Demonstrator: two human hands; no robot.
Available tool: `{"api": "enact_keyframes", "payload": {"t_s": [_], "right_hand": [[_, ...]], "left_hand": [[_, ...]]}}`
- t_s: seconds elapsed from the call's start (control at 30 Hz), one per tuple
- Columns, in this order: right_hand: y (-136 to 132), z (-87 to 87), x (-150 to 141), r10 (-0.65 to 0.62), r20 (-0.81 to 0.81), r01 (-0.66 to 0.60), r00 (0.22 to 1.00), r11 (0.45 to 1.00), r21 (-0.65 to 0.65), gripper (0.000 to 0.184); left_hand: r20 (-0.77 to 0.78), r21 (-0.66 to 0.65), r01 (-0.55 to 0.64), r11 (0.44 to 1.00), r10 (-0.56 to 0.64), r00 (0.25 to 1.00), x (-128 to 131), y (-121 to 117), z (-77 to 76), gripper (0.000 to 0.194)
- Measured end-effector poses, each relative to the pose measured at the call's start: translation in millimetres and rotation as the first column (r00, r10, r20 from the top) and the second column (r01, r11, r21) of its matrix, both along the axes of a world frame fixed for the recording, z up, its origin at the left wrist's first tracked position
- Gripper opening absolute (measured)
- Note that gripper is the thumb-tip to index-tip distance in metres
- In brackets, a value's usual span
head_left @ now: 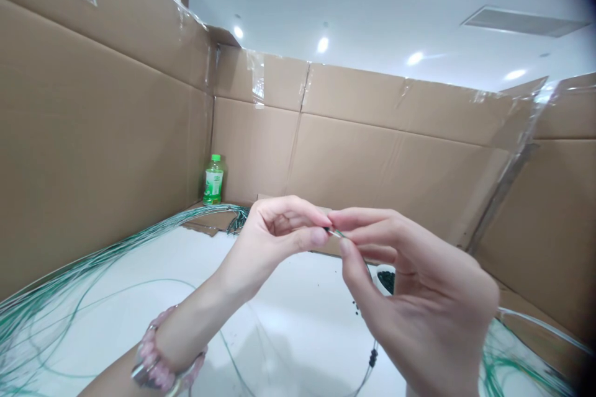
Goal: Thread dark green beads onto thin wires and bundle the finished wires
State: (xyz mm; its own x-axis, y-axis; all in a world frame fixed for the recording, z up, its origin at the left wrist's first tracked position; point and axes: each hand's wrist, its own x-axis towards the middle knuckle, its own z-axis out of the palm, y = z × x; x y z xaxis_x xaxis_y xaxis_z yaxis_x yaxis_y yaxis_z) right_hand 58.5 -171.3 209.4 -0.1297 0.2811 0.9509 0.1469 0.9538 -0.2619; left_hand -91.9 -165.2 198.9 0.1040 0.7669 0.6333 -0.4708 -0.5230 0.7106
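My left hand (279,242) and my right hand (410,285) meet in the middle of the view. Their fingertips pinch a thin green wire (338,233), with a small dark bead (328,231) at the left hand's fingertips. Below my right hand, a white bowl (384,279) holds dark beads and is partly hidden by my fingers. A few loose beads (356,307) lie near it. Another strand with dark beads on it (372,358) runs below my right hand. Long green wires (69,301) sweep across the white table (116,260) at the left.
Cardboard walls (354,155) with clear tape surround the white table on the far and side edges. A green-capped plastic bottle (213,181) stands in the far left corner. More green wire (512,360) lies at the lower right. A pink beaded bracelet (161,347) circles my left wrist.
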Motion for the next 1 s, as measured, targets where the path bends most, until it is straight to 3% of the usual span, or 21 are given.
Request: {"api": "enact_keyframes", "payload": {"t_s": [0.63,1.0], "right_hand": [[0.4,2.3,2.3,-0.018,0.029,0.017,0.999,0.999,0.044,0.016],[5.2,2.5,4.1,0.003,0.071,-0.003,0.997,1.000,-0.013,0.014]], "left_hand": [[-0.020,0.024,-0.008,1.000,0.008,1.000,0.2,1.7,-0.2,0.009],[-0.072,0.056,-0.043,0.998,0.047,0.996,0.5,-2.0,3.0,0.019]]}}
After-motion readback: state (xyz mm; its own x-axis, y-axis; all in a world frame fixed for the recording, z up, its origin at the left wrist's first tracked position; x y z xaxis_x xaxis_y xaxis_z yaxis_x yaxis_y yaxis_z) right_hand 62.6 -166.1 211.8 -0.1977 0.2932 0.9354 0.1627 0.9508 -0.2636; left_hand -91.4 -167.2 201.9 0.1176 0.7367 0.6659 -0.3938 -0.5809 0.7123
